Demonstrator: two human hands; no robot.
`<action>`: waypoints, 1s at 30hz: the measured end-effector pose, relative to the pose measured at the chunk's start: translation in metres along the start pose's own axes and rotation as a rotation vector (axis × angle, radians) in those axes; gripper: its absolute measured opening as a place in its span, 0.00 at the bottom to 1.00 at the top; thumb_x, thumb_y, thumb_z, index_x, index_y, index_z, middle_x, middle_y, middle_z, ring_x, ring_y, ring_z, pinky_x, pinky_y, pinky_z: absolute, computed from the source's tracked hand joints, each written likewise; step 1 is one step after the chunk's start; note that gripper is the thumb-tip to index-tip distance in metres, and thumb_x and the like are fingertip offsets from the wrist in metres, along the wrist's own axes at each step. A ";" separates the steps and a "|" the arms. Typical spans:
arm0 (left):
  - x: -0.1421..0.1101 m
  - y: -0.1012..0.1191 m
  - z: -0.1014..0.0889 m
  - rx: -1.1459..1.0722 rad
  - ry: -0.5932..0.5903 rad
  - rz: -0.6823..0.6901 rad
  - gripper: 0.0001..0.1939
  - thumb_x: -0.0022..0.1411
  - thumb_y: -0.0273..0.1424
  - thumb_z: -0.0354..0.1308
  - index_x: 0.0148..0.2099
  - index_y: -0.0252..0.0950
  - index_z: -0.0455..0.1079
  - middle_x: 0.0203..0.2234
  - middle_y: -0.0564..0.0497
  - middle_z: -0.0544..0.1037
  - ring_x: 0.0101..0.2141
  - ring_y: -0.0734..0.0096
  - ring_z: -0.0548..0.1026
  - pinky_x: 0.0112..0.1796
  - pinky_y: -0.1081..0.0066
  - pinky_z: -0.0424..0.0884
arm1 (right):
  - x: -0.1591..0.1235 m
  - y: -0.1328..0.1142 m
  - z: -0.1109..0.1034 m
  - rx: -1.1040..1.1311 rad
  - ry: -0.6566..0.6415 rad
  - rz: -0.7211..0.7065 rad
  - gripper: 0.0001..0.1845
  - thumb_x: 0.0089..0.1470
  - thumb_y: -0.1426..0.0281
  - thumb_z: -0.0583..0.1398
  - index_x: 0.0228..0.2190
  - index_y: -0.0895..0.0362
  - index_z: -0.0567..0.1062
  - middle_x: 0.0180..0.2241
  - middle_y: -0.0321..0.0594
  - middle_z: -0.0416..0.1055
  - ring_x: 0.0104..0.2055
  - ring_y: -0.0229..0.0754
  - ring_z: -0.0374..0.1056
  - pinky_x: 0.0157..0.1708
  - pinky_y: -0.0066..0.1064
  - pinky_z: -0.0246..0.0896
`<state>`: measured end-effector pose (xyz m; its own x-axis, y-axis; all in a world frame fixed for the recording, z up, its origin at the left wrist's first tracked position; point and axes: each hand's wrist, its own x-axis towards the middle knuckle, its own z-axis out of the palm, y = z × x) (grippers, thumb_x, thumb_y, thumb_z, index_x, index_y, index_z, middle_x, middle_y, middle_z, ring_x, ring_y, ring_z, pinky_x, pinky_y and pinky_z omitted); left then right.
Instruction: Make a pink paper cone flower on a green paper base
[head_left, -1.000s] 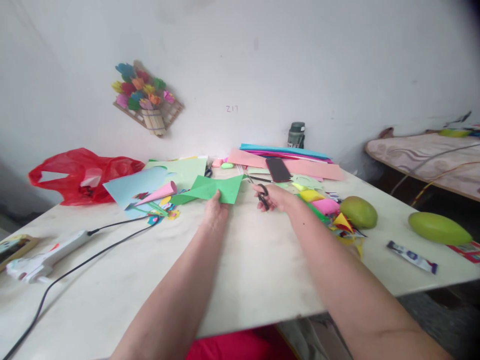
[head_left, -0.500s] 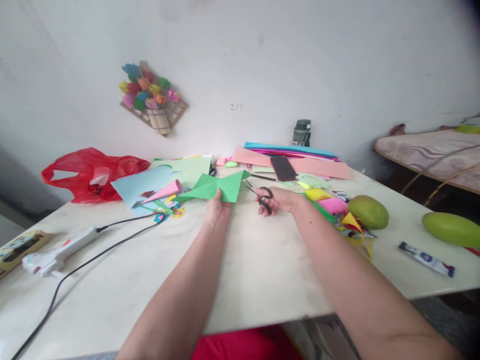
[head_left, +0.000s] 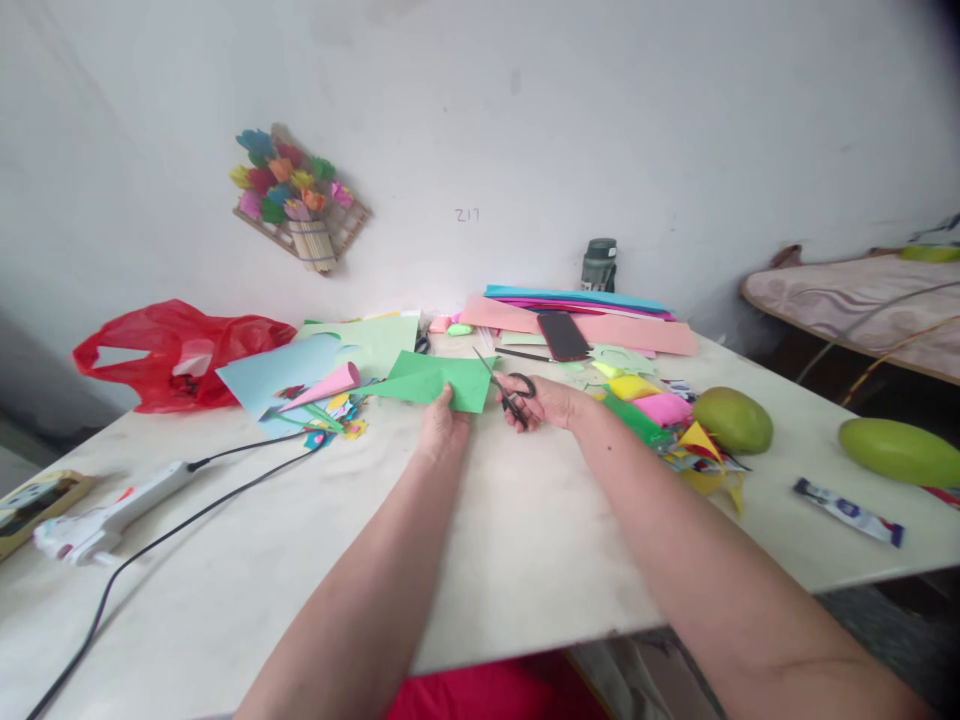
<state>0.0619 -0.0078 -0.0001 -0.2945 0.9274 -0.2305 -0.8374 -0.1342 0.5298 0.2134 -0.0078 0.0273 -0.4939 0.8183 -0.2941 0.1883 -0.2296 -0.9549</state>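
Observation:
My left hand pinches the near edge of a sheet of green paper, thumb on top, raised over the table. In my right hand is a pair of black-handled scissors, fingers closed round the handles. The blades reach up and left, at the right edge of the green paper, and look spread apart. Left of the paper lies a pink paper cone among small coloured paper pieces.
A red plastic bag and a glue gun with its black cable lie left. Behind are coloured sheets, a phone and a bottle. Two green fruits, paper scraps and a tube are at right.
The green paper has turned and looks flatter, its right corner no longer raised. The scissors have come to its right edge as my right hand moved slightly left.

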 end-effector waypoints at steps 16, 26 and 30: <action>0.003 0.001 -0.001 0.007 -0.024 0.029 0.08 0.56 0.18 0.50 0.34 0.33 0.67 0.38 0.47 0.75 0.42 0.67 0.73 0.40 0.69 0.72 | 0.001 0.000 0.007 -0.041 0.145 -0.167 0.20 0.47 0.53 0.56 0.28 0.59 0.67 0.16 0.31 0.62 0.12 0.28 0.56 0.08 0.19 0.41; 0.001 0.000 0.000 0.066 -0.022 0.030 0.09 0.55 0.17 0.51 0.35 0.33 0.67 0.38 0.47 0.75 0.42 0.66 0.73 0.41 0.67 0.71 | 0.003 0.003 0.003 -0.012 0.156 -0.173 0.21 0.46 0.53 0.57 0.30 0.60 0.68 0.16 0.32 0.64 0.12 0.28 0.58 0.07 0.19 0.41; -0.002 0.000 0.001 0.086 -0.035 0.031 0.10 0.54 0.15 0.51 0.35 0.33 0.67 0.39 0.47 0.75 0.43 0.65 0.72 0.42 0.65 0.71 | 0.004 0.006 0.001 0.011 0.133 -0.177 0.23 0.46 0.51 0.56 0.30 0.60 0.67 0.16 0.34 0.65 0.13 0.30 0.60 0.07 0.19 0.41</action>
<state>0.0627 -0.0091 0.0007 -0.3018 0.9352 -0.1854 -0.7855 -0.1337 0.6042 0.2120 -0.0062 0.0205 -0.4023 0.9083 -0.1145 0.0994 -0.0810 -0.9918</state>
